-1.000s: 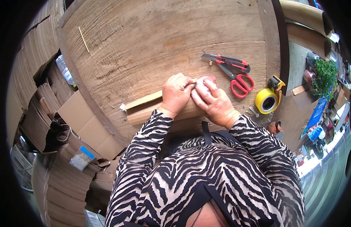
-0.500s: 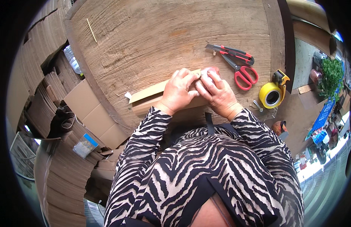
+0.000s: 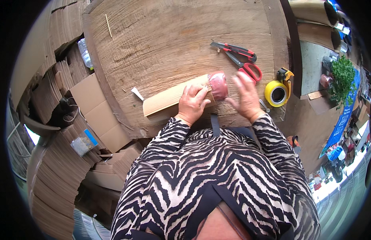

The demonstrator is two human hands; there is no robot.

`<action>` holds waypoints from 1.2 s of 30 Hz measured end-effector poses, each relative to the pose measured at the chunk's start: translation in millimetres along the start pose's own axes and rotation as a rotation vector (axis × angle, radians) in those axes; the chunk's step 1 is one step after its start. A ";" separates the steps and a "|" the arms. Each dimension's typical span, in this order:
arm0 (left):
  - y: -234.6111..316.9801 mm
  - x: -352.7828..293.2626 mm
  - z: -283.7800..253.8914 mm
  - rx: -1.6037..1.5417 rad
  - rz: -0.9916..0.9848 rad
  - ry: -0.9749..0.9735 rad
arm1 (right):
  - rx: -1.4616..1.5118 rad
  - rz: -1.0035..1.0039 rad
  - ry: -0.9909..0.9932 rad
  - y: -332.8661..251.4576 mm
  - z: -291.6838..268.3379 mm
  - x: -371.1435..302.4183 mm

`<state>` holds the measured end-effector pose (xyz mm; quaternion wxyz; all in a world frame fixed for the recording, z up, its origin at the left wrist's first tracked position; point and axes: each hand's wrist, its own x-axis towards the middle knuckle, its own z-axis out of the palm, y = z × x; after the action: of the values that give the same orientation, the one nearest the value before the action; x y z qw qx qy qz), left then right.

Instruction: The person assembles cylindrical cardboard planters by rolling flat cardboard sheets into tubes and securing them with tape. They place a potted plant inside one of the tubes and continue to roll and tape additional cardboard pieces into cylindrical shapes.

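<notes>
A long piece of folded tan cardboard (image 3: 165, 100) lies on the wooden table, slanting up to the right. At its right end sits a rounded reddish-pink thing (image 3: 218, 85) with a shiny, plastic-like surface; its kind I cannot make out. My left hand (image 3: 192, 103) is closed over the cardboard's near edge, close to the reddish end. Just right of that end, my right hand (image 3: 246, 97) is apart from it, fingers spread and holding nothing. Beyond my right hand lie red-handled scissors (image 3: 249, 71) and a red-and-black utility knife (image 3: 239, 52).
A yellow tape roll in a dispenser (image 3: 276, 94) stands right of my right hand. Beside the cardboard's left end lies a small white piece (image 3: 137, 93). A thin stick (image 3: 108, 25) rests at the far left. Stacked cardboard (image 3: 53, 180) lines the left side.
My right hand has let go of the reddish end and moved right, its fingers opening. The cardboard has turned so that its broad face shows, with my left hand still on it.
</notes>
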<state>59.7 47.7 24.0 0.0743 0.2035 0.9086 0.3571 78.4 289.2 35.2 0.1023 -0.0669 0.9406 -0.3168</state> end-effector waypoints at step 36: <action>15.9 -50.5 31.6 0.168 0.060 0.110 | 0.112 0.958 0.226 192.0 -42.1 -80.9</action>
<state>119.4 56.4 11.0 -0.0037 0.2161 0.9316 0.2922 135.3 480.9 -36.9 0.1372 0.4132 0.8524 -0.2896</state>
